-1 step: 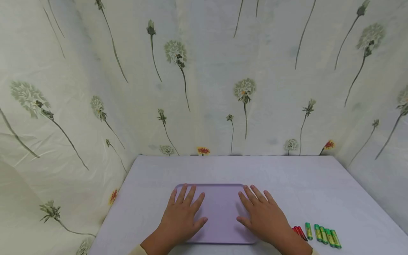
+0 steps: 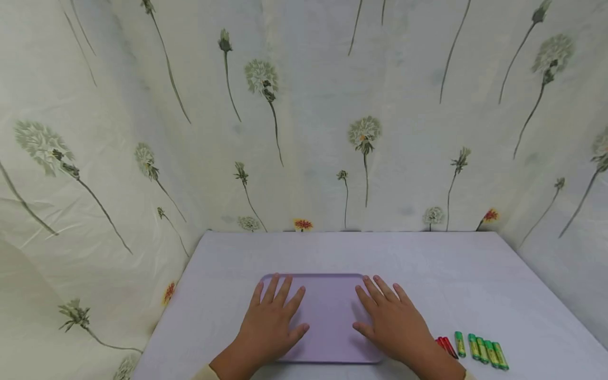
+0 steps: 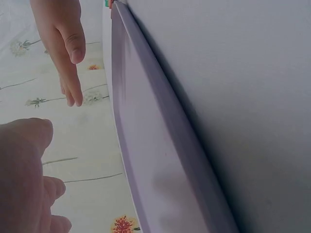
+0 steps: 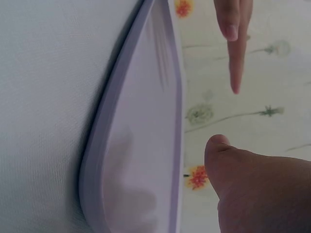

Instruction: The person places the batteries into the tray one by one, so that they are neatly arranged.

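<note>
A shallow pale purple tray with rounded corners lies on the table in front of me, bearing nothing. My left hand hovers palm down over its left side, fingers straight and spread. Over the right side my right hand is held the same way, holding nothing. Both wrist views show a gap between the hands and the tray floor, where soft shadows fall. In the right wrist view, the right thumb points across toward the other hand's fingers.
Right of the tray, several green batteries lie in a row on the white-covered table. Small red batteries lie beside them, partly hidden by my right wrist. A flower-printed curtain hangs behind and at both sides.
</note>
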A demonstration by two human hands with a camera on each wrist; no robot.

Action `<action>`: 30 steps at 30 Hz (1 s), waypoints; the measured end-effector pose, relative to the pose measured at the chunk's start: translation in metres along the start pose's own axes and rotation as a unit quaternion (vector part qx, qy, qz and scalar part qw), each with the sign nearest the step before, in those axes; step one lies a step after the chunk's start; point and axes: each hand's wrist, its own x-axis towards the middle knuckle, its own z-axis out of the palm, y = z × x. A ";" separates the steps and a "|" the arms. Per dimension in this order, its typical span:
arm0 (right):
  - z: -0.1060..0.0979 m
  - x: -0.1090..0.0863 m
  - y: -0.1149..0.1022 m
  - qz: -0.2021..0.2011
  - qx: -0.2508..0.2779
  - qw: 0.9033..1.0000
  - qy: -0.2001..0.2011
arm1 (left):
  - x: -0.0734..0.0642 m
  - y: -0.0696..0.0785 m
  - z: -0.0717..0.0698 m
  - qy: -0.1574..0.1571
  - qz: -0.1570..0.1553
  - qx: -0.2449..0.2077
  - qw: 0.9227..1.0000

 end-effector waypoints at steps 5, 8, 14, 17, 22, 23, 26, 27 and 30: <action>0.002 -0.003 0.000 0.008 0.007 1.000 -0.007 | -0.001 0.002 0.001 -0.006 -0.003 -0.020 1.000; 0.007 -0.006 0.002 0.013 0.016 1.000 0.000 | -0.001 0.001 0.003 0.006 -0.019 -0.054 0.998; 0.015 -0.025 0.026 0.045 0.062 0.995 0.062 | -0.006 -0.018 0.012 0.084 -0.144 -0.222 0.961; 0.014 -0.041 0.049 0.090 0.092 0.988 0.081 | -0.013 -0.035 0.019 0.108 -0.214 -0.309 0.920; 0.009 -0.068 0.103 0.186 0.113 0.975 0.048 | -0.019 -0.061 0.033 0.115 -0.270 -0.360 0.885; 0.009 -0.073 0.115 0.207 0.115 0.971 0.032 | -0.019 -0.064 0.035 0.114 -0.278 -0.362 0.883; 0.010 -0.088 0.150 0.270 0.142 0.952 -0.035 | -0.018 -0.071 0.045 0.104 -0.304 -0.364 0.874; 0.012 -0.094 0.160 0.285 0.153 0.945 -0.054 | -0.018 -0.073 0.048 0.098 -0.312 -0.365 0.872; 0.020 -0.112 0.181 0.303 0.205 0.927 -0.087 | -0.020 -0.075 0.056 0.074 -0.336 -0.369 0.864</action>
